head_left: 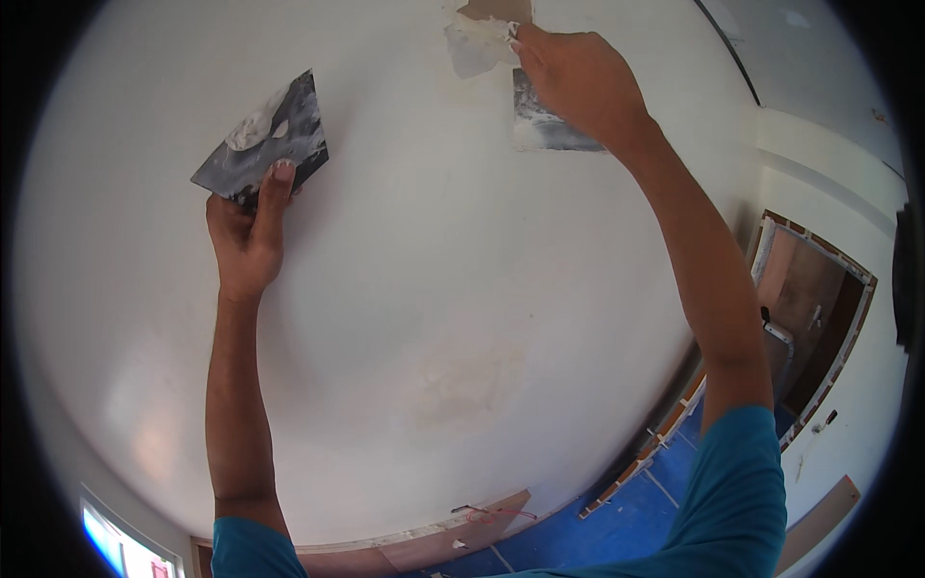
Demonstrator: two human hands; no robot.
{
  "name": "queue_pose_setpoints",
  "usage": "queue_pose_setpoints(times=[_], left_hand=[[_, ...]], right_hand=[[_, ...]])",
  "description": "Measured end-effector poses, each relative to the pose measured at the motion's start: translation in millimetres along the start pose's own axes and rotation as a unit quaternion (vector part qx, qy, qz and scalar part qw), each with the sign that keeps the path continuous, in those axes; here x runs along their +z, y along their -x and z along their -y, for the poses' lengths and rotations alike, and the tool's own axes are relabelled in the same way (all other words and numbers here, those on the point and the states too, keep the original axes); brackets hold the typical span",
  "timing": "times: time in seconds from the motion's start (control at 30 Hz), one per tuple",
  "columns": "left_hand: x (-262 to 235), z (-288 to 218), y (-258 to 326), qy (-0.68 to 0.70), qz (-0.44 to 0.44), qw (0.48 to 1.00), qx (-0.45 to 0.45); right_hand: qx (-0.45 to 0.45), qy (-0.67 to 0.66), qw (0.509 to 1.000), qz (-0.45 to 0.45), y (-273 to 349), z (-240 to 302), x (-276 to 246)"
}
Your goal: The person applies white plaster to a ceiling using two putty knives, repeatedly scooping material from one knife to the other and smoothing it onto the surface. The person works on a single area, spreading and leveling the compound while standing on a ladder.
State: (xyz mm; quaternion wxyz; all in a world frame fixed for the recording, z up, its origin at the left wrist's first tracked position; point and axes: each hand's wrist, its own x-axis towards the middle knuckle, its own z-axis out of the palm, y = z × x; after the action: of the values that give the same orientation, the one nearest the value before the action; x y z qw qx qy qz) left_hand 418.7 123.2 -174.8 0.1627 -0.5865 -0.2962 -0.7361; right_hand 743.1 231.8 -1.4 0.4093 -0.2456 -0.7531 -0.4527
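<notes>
My left hand (247,241) grips a dark flat filling blade (299,135) by its lower edge, thumb across its face. White putty (258,125) is smeared over the blade, which is held up in front of the white wall (405,212). Higher and to the right, my right hand (588,87) is closed on a second dark flat blade (544,130), streaked with white and lying close to the wall. Part of that blade is hidden behind the hand. Beside my right fingertips is a pale, wet-looking putty patch (472,50), with a brown patch (501,10) just above it.
A faint beige patch (469,380) marks the wall lower down. Blue covering (578,530) lies on the floor at lower right, near a brown board (453,539) along the wall's foot. A doorway (809,299) stands at right, a bright window (125,544) at lower left.
</notes>
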Motion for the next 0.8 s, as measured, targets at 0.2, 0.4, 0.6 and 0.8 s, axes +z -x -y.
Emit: queue_pose_setpoints(times=[0.2,0.4,0.6,0.8], left_hand=[[0.7,1.6,1.1,-0.001,-0.006,1.0,0.011],[-0.9,-0.7,1.4,0.002,-0.006,1.0,-0.007],[2.2,-15.4,-1.6,0.019,-0.014,0.999,0.023],[37.9,-50.4,47.3,0.022,0.102,0.992,-0.073]], right_hand=[[-0.086,0.096,0.991,-0.047,33.3,0.6,4.7],[0.045,0.006,0.996,0.076,110.9,-10.2,-24.9],[0.199,-0.115,0.933,0.279,213.5,-20.0,-46.9],[0.353,-0.305,0.814,0.347,355.0,20.5,-26.9]])
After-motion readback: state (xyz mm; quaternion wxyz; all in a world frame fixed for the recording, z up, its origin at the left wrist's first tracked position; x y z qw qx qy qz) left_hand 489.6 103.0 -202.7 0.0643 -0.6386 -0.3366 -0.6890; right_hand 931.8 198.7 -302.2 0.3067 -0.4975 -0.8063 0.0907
